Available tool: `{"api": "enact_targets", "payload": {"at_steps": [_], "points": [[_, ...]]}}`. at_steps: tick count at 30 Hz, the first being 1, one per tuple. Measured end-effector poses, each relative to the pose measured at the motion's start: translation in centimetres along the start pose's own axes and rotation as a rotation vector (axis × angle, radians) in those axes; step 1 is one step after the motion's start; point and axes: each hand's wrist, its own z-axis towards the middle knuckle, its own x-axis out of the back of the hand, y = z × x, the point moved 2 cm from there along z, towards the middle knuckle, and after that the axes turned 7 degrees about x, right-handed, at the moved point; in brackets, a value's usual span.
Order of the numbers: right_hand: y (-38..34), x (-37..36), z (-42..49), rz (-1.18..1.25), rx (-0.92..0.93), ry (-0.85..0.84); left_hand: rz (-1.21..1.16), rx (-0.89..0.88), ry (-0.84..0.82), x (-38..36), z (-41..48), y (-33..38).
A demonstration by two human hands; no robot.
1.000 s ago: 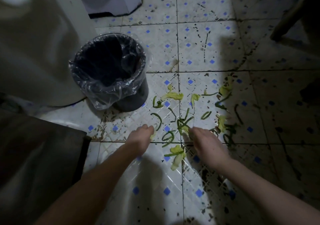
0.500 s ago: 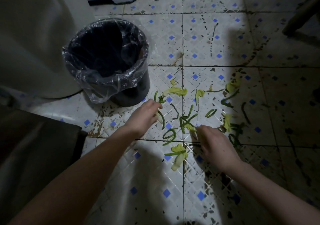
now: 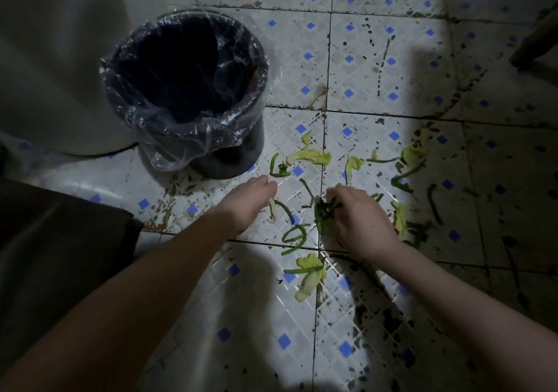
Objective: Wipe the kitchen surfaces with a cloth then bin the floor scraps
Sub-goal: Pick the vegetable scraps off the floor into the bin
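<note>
1. Head view looks down on a stained tiled floor (image 3: 362,59), where the second half of the task, binning the scraps, is under way. No cloth and no kitchen surface shows, so the wiping cannot be judged from here.
2. The right hand (image 3: 359,219) is clenched round a bunch of dark green strips (image 3: 324,210), held low, at or just off the tiles.
3. The left hand (image 3: 253,201) is low over the floor, its fingers pointing towards a curled green strip (image 3: 279,170). A pale scrap (image 3: 272,209) shows at its fingertips, and I cannot tell whether it is pinched or merely lying beside them.
4. The bin (image 3: 235,156), lined with a clear bag (image 3: 181,147), stands upright just beyond the left hand and near the scraps. Its inside is too dark to show whether anything has gone in.
5. By my judgement most of the picking up is left. A pale leaf (image 3: 311,156) lies near the bin. Looped green strips (image 3: 294,234) lie between the hands, and a leaf piece (image 3: 311,274) lies nearer the camera. A scatter of leaves and strips (image 3: 404,216) spreads to the right of the right hand.
6. The gathered bunch has yet to reach the bin, so several more handfuls look likely.
</note>
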Motion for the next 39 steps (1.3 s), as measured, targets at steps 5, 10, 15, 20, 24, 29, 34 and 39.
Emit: {"api": "enact_targets", "payload": {"at_steps": [5,10,15,20,24,29,34,39], "points": [[-1.1,-0.3,5.9,0.020,0.018,0.029,-0.089,0.077,0.060,0.6,-1.1,-1.2],[-1.0,-1.2,11.1,0.065,-0.040,-0.021,-0.165,0.056,0.250,1.4,-2.7,-2.5],[-1.9,-3.2,13.1,0.035,-0.175,-0.144,-0.070,0.029,0.373,1.8,-4.3,-3.1],[-4.0,-4.8,12.2,-0.157,-0.038,-0.051,-0.065,0.038,0.367,2.0,-5.1,-3.5],[-3.8,-4.0,12.1,-0.045,-0.016,0.052,-0.084,0.042,0.364,2.0,-5.2,-3.4],[-3.4,-3.2,11.8,0.024,0.032,0.013,-0.087,0.041,0.351,2.2,-5.4,-3.3],[-2.7,-2.2,10.8,-0.023,0.031,0.013,-0.110,0.021,0.312,2.9,-5.7,-1.9],[-2.3,0.4,10.0,-0.025,0.015,0.063,-0.155,0.095,0.224,4.1,-5.4,-0.5]]}}
